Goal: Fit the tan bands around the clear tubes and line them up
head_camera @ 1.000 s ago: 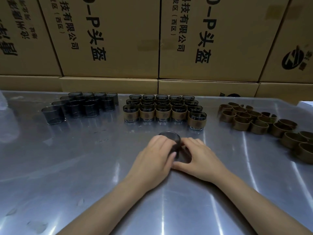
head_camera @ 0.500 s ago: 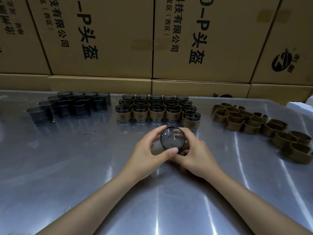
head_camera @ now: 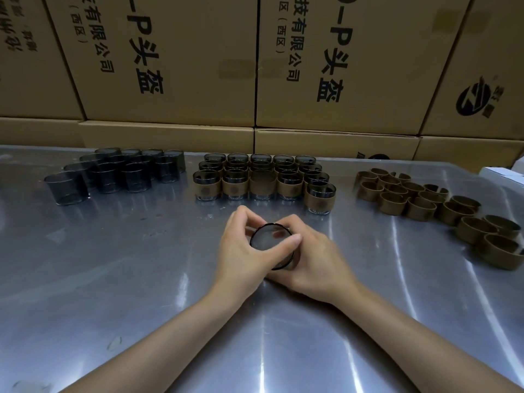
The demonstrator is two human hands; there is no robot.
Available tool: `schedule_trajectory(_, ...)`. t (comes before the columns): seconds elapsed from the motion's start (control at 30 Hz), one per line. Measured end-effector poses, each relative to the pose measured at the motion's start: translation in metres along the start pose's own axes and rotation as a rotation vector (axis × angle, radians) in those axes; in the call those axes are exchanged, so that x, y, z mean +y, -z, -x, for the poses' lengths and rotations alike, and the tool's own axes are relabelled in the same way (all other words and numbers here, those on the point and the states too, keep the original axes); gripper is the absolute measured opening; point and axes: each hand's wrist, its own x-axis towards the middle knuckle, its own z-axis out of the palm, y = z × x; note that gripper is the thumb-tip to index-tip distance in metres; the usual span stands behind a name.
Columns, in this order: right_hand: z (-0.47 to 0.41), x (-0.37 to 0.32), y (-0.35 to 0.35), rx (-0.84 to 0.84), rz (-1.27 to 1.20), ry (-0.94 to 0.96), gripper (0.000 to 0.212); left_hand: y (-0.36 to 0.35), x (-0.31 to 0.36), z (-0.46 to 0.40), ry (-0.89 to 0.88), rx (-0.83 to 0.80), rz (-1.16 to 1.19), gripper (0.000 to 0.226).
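Far off to the left of the hands, at the back of the steel bench (head_camera: 113, 279), stands a cluster of bare clear tubes (head_camera: 119, 174), dark-tinted and packed close together, none wearing a band.

Straight beyond the hands sits the block of finished tubes (head_camera: 263, 177), set in tidy rows, each with a tan band about its lower half. One finished piece (head_camera: 320, 197) at the right end of the front row stands a little forward of its neighbours, the nearest of them to the hands.

In the middle, the left hand (head_camera: 241, 251) and the right hand (head_camera: 314, 259) meet around a single clear tube (head_camera: 270, 242), tipped so that its open mouth faces up towards the person. The left thumb lies across the near side of the rim while the left fingers arch over the far side; the right fingers curl round the tube from the other side. Both hands are closed about it, and they hide most of its wall, so I cannot tell whether a band is on it. It is held just above the bench, near the front row of finished tubes.

Off to the right of the hands lies a loose scatter of empty tan bands (head_camera: 419, 197), trailing towards the bench's right edge.

Behind everything, printed cardboard boxes (head_camera: 170, 66) are stacked as a wall along the far side of the bench.
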Motion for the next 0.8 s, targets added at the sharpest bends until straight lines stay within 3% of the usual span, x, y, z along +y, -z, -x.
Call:
schedule_trajectory(0.2,0.000,0.000,0.002,0.012,0.012,0.049,0.058,0.004,0.005,-0.002,0.051,0.042,0.169,0.027)
schedule_trajectory(0.43,-0.003,0.006,0.005,0.067,-0.185,-0.053,0.063,0.012,0.003,-0.010,0.140,-0.101,0.418,0.017)
schedule_trajectory(0.63,-0.006,0.012,0.004,0.110,-0.346,-0.134,0.060,0.014,0.001,-0.011,0.136,-0.312,0.445,0.035)
schedule_trajectory(0.7,-0.007,0.014,0.004,0.110,-0.360,-0.135,0.058,0.013,0.001,-0.010,0.083,-0.326,0.388,0.050)
schedule_trajectory(0.8,-0.006,0.013,0.004,0.104,-0.331,-0.115,0.053,0.009,0.004,-0.007,0.014,-0.279,0.308,0.051)
